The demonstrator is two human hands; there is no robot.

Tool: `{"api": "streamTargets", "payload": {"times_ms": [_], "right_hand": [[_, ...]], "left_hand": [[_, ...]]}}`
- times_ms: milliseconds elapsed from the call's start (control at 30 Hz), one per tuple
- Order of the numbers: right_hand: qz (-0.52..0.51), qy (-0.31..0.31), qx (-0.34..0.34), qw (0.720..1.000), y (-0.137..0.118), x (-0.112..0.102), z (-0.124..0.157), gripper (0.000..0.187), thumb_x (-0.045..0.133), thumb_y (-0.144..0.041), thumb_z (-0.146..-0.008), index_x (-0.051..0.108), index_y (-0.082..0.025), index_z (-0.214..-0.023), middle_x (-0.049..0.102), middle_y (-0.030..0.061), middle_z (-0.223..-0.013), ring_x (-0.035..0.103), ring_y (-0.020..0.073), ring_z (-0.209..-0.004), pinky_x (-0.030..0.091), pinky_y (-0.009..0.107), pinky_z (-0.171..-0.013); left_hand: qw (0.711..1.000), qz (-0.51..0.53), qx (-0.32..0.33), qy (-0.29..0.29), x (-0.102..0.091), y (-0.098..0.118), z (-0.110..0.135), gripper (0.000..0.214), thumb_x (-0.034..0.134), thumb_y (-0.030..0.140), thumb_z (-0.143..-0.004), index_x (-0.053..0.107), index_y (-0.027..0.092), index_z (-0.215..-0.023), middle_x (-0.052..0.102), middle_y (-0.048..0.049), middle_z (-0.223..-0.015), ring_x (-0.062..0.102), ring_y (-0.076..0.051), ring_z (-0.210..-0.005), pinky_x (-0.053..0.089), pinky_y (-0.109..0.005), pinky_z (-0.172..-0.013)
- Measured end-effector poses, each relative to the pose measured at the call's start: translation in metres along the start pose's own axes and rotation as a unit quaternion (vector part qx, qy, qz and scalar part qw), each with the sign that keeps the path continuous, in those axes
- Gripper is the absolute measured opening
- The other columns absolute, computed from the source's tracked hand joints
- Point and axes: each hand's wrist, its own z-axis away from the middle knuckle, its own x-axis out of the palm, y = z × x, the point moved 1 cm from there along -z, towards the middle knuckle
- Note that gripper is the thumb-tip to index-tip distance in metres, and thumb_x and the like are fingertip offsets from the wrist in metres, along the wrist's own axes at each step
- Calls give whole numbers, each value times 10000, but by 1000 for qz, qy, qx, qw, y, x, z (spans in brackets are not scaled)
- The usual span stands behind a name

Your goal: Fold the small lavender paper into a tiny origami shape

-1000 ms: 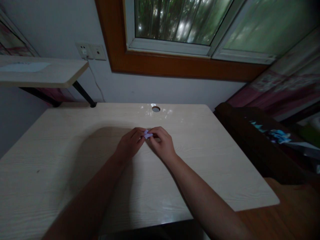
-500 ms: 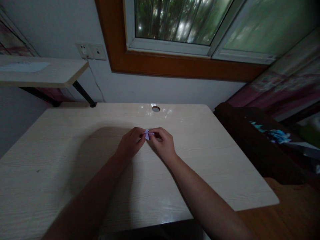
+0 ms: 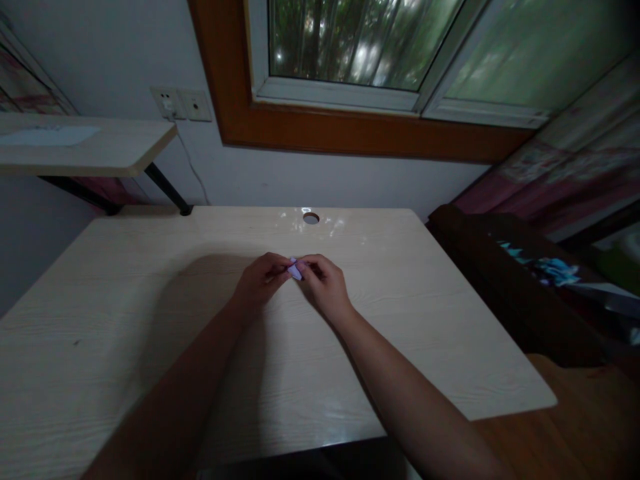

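A small piece of pale purple folded paper sits between my two hands, just above the light wooden table. My left hand pinches its left side with curled fingers. My right hand pinches its right side, fingertips pressed together. Most of the paper is hidden by my fingers; only a small tip shows.
A round cable hole lies near the table's far edge. A wall shelf hangs at the back left, with wall sockets beside it. A dark wooden bed frame borders the table's right side, below the window.
My fingers have shifted slightly on the paper and less of it shows than half a second ago. My hands stay at the same spot on the table.
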Motion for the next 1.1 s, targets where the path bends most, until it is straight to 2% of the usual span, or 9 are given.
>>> {"api": "streamTargets", "payload": {"times_ms": [400,633,800,867,933,1033,1100], "right_hand": [[29,-15,-38,999,-3,0,1,133,622,-306,-889,691,-239,-981,688,53,-946,645,188,-850,526,308,-744],[-5,-10,1,1000,1,4,2,216,620,-338,-884,647,-230,-1069,666,37,-889,622,166,-758,520,287,-694],[-69,-18,34,997,8,6,2,242,593,-317,-892,556,-234,-1116,662,21,-883,641,153,-739,534,278,-685],[-76,-13,30,997,10,7,2,239,603,-295,-882,527,-234,-1100,653,13,-874,641,146,-730,529,271,-679],[-67,-18,19,997,12,7,2,239,607,-272,-873,505,-234,-1085,644,5,-860,634,141,-718,521,266,-670],[-44,-45,8,998,12,7,3,250,595,-257,-872,476,-235,-1091,637,-3,-838,631,142,-715,511,265,-665],[-27,-64,6,998,11,6,3,269,590,-259,-870,463,-235,-1106,641,-2,-832,635,147,-718,510,270,-665]], "left_hand": [[999,20,-20,19,2,-2,-3,174,711,326,-809,669,208,-930,715,-46,-900,699,-169,-830,588,-315,-786],[997,-7,-56,50,0,-9,-3,192,726,347,-785,661,205,-897,710,-13,-802,680,-153,-728,573,-278,-694],[997,-12,-73,39,3,-3,-4,164,710,315,-792,635,196,-876,707,-11,-797,684,-150,-719,574,-277,-694],[998,-13,-57,38,4,2,-4,132,688,289,-807,620,191,-864,692,-19,-825,677,-143,-727,576,-267,-681],[999,-12,-19,40,5,7,-4,118,673,252,-814,611,188,-891,665,-45,-943,666,-143,-799,578,-256,-682],[999,-23,35,34,4,10,-3,199,650,195,-824,605,195,-1018,587,-91,-1153,628,-154,-925,575,-255,-701],[998,-40,50,17,3,11,-2,255,613,165,-848,598,204,-1100,561,-102,-1190,608,-159,-952,567,-260,-720]]}}
